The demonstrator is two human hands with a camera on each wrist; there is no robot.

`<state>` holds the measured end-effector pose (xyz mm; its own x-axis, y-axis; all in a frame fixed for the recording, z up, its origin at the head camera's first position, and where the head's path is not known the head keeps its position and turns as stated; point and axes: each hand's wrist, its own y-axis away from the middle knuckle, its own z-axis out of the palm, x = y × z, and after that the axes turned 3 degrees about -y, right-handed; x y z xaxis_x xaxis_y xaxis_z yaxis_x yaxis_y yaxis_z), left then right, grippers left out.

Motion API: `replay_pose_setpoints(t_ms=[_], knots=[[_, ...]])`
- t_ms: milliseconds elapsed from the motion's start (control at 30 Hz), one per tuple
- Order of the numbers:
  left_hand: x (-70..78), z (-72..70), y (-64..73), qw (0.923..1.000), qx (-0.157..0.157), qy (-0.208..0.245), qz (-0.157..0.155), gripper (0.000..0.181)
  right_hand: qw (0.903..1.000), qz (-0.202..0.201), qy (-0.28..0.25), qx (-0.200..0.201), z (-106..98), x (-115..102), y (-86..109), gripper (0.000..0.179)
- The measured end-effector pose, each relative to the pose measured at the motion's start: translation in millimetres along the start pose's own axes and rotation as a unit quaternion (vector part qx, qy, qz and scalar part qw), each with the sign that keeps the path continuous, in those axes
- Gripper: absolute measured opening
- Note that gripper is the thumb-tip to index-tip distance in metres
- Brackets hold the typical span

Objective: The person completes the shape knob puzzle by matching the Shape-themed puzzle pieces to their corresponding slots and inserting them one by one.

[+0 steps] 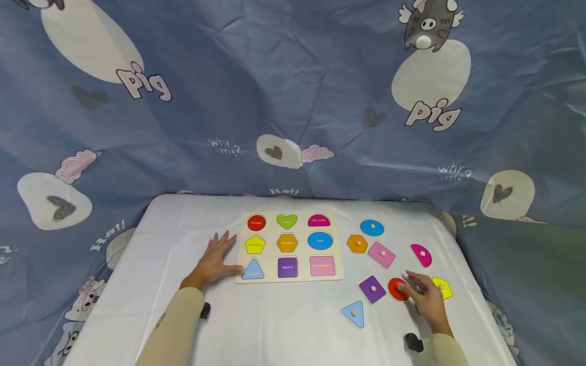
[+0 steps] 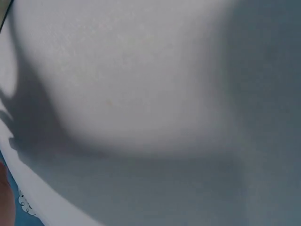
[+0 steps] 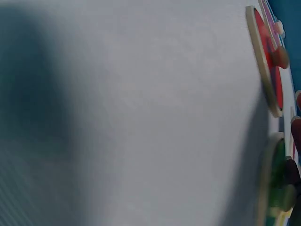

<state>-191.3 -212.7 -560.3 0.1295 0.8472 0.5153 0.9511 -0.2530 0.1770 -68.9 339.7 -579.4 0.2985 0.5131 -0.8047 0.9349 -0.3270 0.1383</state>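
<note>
In the head view, my left hand (image 1: pixel 212 262) lies with fingers spread beside the wooden shape board (image 1: pixel 339 244). Its thumb reaches the board's left edge at the light blue triangle. My right hand (image 1: pixel 430 300) hovers over loose knobbed pieces, thumb and index finger apart. The thumb overlaps the red circle piece (image 1: pixel 394 291). Just right of the hand is the yellow pentagon piece (image 1: pixel 444 288). In the right wrist view, dark fingertips (image 3: pixel 292 172) are close to a green knobbed piece (image 3: pixel 275 181), which the hand mostly hides in the head view. The left wrist view shows mainly shadowed cloth.
Left of my right hand are a purple square piece (image 1: pixel 372 290) and a light blue triangle piece (image 1: pixel 354 314). Farther back lie a pink rectangle (image 1: pixel 381 255), an orange hexagon (image 1: pixel 357 244), a blue oval (image 1: pixel 372 227) and a magenta half round (image 1: pixel 421 255).
</note>
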Motion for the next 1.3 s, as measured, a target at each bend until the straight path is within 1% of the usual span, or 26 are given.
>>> replay_pose_setpoints(t_ms=[67,133,300,367,533,700,800,900,1000,1167,1300], knots=[[1.3,1.4,-5.1,1.0,-0.005,0.002,0.0,0.106,0.9998,0.02,0.002,0.001,0.4,2.0,1.4,0.061],[1.0,2.9,-8.9,1.0,-0.009,-0.004,0.002,0.103,0.9995,0.03,0.005,-0.002,1.0,3.9,2.5,0.057],[-2.6,6.6,-14.5,0.9996,-0.013,-0.023,0.008,0.095,0.9996,0.028,-0.001,-0.006,-0.1,9.9,2.5,0.05],[-5.5,8.2,-14.3,0.9993,-0.016,-0.034,0.006,0.094,0.9995,0.028,-0.003,-0.013,-0.9,10.8,2.8,0.051],[-10.7,12.0,-15.5,0.9988,-0.018,-0.044,0.007,0.088,0.9995,0.016,0.009,-0.025,-3.7,10.1,1.7,0.052],[-13.8,15.4,-17.9,0.9989,-0.019,-0.041,0.009,0.085,0.9996,0.0,0.014,-0.024,-4.8,11.9,1.5,0.043],[-15.2,16.6,-18.7,0.9992,-0.022,-0.034,0.004,0.085,0.9996,-0.009,0.015,-0.022,-3.7,14.4,0.2,0.036],[-15.9,16.7,-18.0,0.9993,-0.023,-0.028,-0.002,0.085,0.9996,-0.015,0.013,-0.018,-2.3,15.3,-1.5,0.033],[-16.2,16.7,-17.2,0.9992,-0.023,-0.031,-0.005,0.083,0.9997,-0.012,0.008,-0.018,-1.0,14.7,-2.6,0.034],[-16.5,17.5,-16.5,0.9992,-0.021,-0.034,-0.008,0.083,0.9997,0.004,0.019,-0.012,1.7,14.1,-3.5,0.032],[-14.9,17.7,-17.2,0.9993,-0.02,-0.031,-0.007,0.082,0.9998,0.002,0.021,-0.003,3.0,14.1,-3.2,0.028]])
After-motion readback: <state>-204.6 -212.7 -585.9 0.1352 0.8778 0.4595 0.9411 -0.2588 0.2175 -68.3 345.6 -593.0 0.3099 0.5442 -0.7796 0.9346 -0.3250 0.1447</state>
